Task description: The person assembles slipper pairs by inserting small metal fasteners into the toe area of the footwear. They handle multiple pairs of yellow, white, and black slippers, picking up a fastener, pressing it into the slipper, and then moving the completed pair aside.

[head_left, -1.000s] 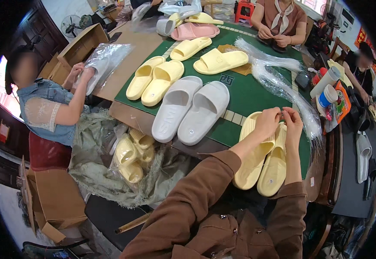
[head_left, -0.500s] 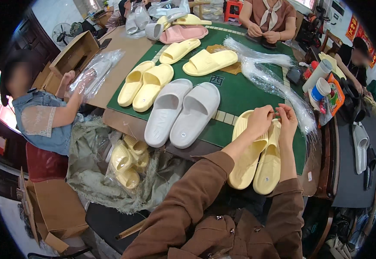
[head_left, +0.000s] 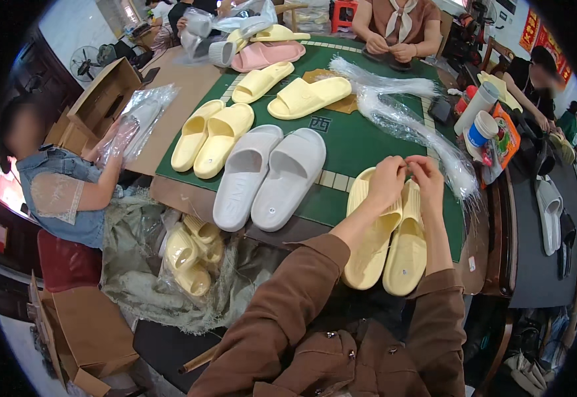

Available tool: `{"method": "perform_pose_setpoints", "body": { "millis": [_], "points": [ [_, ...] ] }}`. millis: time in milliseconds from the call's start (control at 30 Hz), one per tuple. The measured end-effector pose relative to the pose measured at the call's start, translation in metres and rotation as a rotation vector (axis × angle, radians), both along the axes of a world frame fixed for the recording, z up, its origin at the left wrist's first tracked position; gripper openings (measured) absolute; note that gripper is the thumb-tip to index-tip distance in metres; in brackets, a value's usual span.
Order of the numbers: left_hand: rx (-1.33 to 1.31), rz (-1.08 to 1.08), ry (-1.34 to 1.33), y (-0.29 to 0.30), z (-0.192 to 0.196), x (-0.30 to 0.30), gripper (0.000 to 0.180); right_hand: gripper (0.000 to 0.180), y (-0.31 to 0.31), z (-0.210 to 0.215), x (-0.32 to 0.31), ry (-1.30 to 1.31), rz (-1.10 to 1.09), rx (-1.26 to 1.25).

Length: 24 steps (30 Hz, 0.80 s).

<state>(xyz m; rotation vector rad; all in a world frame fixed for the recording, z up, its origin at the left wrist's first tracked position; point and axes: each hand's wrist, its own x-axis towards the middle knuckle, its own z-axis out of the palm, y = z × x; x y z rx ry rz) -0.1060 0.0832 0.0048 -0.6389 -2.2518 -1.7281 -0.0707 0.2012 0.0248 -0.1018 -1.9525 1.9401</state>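
Observation:
A pair of pale yellow slide slippers (head_left: 404,261) lies side by side at the near right edge of the green tabletop, toes pointing away from me. Above their straps, my left hand (head_left: 388,184) and my right hand (head_left: 429,188) meet with fingertips pinched together. Whatever lies between those fingertips is too small to make out. Just left of this pair sit two light grey slides (head_left: 288,185). A bundle of thin clear plastic strands (head_left: 401,122) stretches along the table beyond my hands.
More yellow slides (head_left: 225,135) and a pink slide (head_left: 268,56) cover the table's left and far parts. A lidded cup (head_left: 484,132) stands at right. Bagged yellow slippers (head_left: 192,255) rest on sacking below the edge. Co-workers sit at left, far side and right; a cardboard box (head_left: 93,324) stands lower left.
My fingertips have come closer together above the yellow slides. The view has shifted slightly. At left, a co-worker's hands have moved on the clear bag.

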Motion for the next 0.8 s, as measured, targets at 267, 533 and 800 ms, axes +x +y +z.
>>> {"method": "perform_pose_setpoints", "body": {
  "millis": [267, 533, 800],
  "points": [
    [-0.151, -0.007, -0.004, 0.0, 0.006, 0.007, 0.01, 0.022, 0.011, -0.006, -0.002, 0.1, -0.196, -0.096],
    [-0.097, 0.031, 0.09, 0.002, -0.008, -0.002, 0.009, 0.028, 0.006, 0.003, 0.002, -0.09, 0.038, -0.003],
    [-0.135, 0.079, 0.119, -0.007, -0.001, 0.004, 0.015, 0.02, -0.002, 0.01, 0.002, -0.132, 0.156, -0.01]
  ]
}}
